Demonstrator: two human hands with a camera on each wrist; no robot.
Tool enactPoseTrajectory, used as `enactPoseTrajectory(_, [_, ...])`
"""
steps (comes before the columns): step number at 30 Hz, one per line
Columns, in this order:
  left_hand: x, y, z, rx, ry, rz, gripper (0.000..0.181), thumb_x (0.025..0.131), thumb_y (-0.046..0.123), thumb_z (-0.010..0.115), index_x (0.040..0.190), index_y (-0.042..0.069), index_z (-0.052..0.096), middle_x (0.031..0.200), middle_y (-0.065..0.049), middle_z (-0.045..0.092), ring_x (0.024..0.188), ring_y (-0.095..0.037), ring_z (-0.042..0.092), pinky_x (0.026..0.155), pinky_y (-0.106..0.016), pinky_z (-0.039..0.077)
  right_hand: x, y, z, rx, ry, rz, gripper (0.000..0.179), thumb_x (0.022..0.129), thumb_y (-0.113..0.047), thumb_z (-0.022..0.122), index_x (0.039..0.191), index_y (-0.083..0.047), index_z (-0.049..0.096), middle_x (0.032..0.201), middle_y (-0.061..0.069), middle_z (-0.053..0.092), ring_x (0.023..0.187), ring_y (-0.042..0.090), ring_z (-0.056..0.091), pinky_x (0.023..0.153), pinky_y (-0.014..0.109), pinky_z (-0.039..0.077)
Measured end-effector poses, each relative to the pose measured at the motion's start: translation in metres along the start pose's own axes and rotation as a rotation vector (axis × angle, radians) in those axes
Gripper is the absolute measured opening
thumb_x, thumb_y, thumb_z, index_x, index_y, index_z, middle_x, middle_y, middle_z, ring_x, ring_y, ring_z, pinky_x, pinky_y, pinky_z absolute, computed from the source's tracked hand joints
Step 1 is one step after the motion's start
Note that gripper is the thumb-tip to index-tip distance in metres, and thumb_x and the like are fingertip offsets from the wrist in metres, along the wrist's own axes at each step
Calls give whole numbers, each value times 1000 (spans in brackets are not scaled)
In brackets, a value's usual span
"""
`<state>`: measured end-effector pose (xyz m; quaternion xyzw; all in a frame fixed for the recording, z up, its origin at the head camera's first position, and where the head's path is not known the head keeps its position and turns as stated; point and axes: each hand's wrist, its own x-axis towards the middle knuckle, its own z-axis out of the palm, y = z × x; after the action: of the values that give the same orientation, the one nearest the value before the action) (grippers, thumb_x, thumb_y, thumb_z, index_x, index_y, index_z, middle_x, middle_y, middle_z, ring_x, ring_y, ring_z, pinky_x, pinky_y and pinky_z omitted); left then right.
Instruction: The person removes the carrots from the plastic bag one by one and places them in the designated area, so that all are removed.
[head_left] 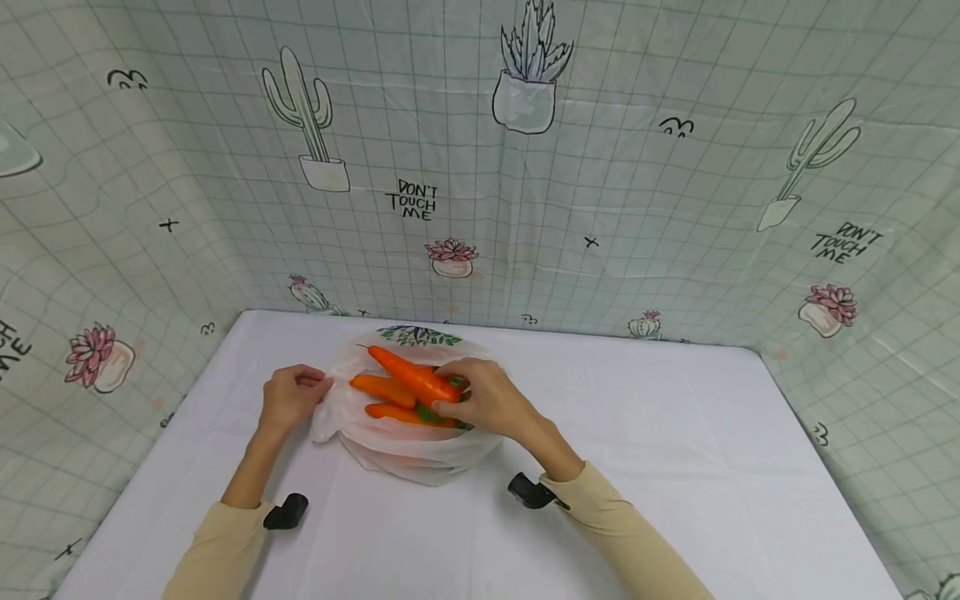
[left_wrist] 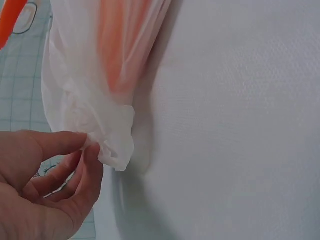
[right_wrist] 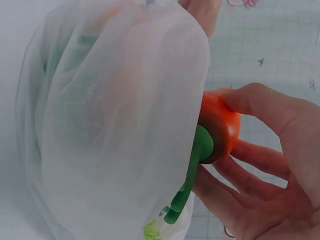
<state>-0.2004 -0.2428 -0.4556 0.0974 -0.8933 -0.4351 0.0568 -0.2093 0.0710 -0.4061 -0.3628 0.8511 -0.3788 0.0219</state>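
A translucent white plastic bag (head_left: 420, 462) lies open on the table, holding several orange carrots (head_left: 382, 388) with green tops. My right hand (head_left: 487, 396) grips one glossy, redder carrot (head_left: 408, 373) near its thick end, above the others, its thin tip pointing to the far left. In the right wrist view, thumb and fingers are around the thick end of this carrot (right_wrist: 227, 122), and its green stem (right_wrist: 192, 175) hangs down beside the bag. My left hand (head_left: 291, 396) pinches the bag's crumpled left edge (left_wrist: 115, 145) between thumb and fingertips. Bag folds hide the lower carrots.
A white cloth covers the table (head_left: 645, 442). Behind it and at both sides hangs a grid-patterned curtain (head_left: 600, 183) with cactus drawings. Each wrist carries a small black camera, one left camera (head_left: 287, 511) and one right camera (head_left: 530, 492).
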Motion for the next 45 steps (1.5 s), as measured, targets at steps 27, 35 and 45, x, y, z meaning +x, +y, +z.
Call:
enactPoseTrajectory(27, [2,-1,1,-64,-38,-119,32,96,12,69,112,-15,64,87,-19,70,65,-8,65,56,-16,51,-16,20,-28,342,491,266,43,91,-22,81,130,-8,69,123,12,70,102,30,72,82,38,61])
enactPoseTrajectory(35, [2,-2,1,-61,-29,-109,30,96,11,69,112,-15,65,85,-18,71,63,-6,63,56,-16,50,-29,34,-37,375,516,384,45,92,-26,79,132,-9,68,124,14,68,105,31,71,85,40,60])
enactPoseTrajectory(45, [3,4,0,-44,-23,-118,34,98,13,67,117,-15,63,94,-27,72,66,-14,68,55,-16,49,-51,59,-44,511,577,513,48,93,-29,78,134,-8,66,128,14,63,100,22,72,92,37,58])
